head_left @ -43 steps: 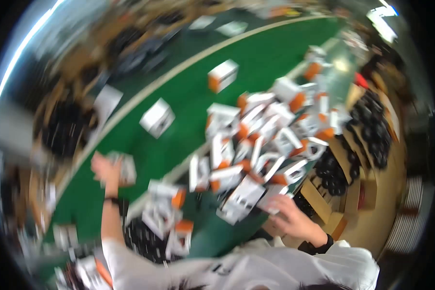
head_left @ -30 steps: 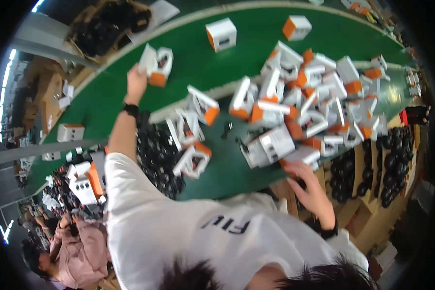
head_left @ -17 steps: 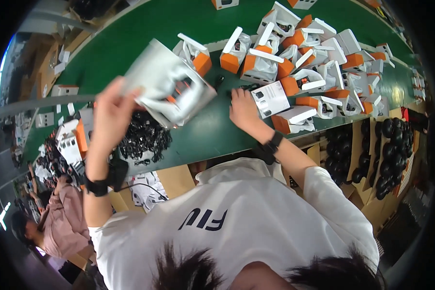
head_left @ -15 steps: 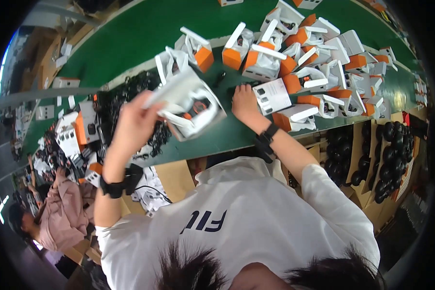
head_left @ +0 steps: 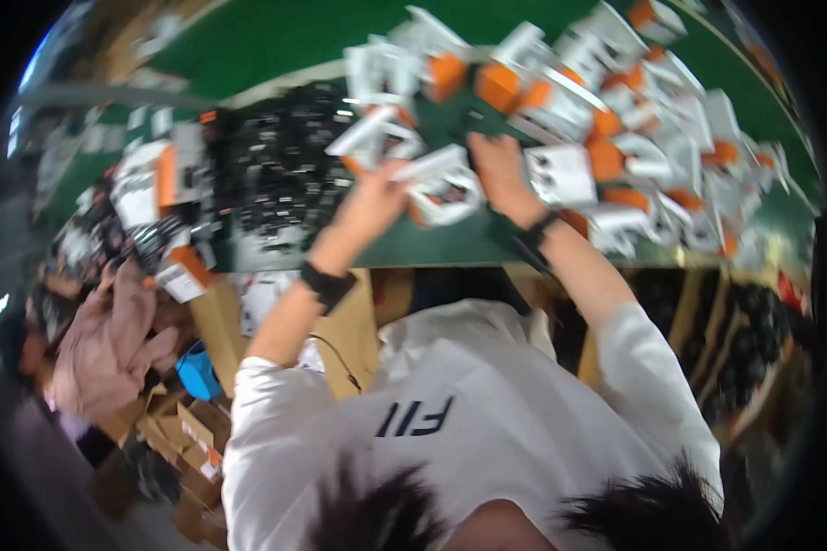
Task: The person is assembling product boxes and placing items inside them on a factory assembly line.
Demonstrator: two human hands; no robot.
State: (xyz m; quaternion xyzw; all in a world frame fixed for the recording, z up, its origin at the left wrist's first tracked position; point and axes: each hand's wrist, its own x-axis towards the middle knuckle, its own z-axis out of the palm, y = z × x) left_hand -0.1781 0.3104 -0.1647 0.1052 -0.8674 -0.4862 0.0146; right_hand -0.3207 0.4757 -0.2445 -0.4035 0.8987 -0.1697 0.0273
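Observation:
At the edge of a small open white-and-orange box (head_left: 446, 191), my left hand (head_left: 374, 200) is closed with thumb and fingers together. White lining and a dark item with orange parts show inside that box. My right hand (head_left: 505, 174) is low over the green table, just right of the box, its fingers pointing away from me and blurred; whether anything is under them is hidden. Beside its wrist lies a closed white box (head_left: 560, 174) with dark pictures on it. Another open box (head_left: 377, 140) sits just beyond my left hand.
Many open white-and-orange boxes (head_left: 648, 156) crowd the right side. A heap of black cables or small parts (head_left: 285, 174) covers the table (head_left: 340, 250) at left. A person in a pink top (head_left: 111, 354) works at far left; cardboard boxes (head_left: 189, 441) stand below.
My left hand has brought the open box down and right, close to my right hand. The view has shifted, and the picture is blurred. My right hand stays near the same spot.

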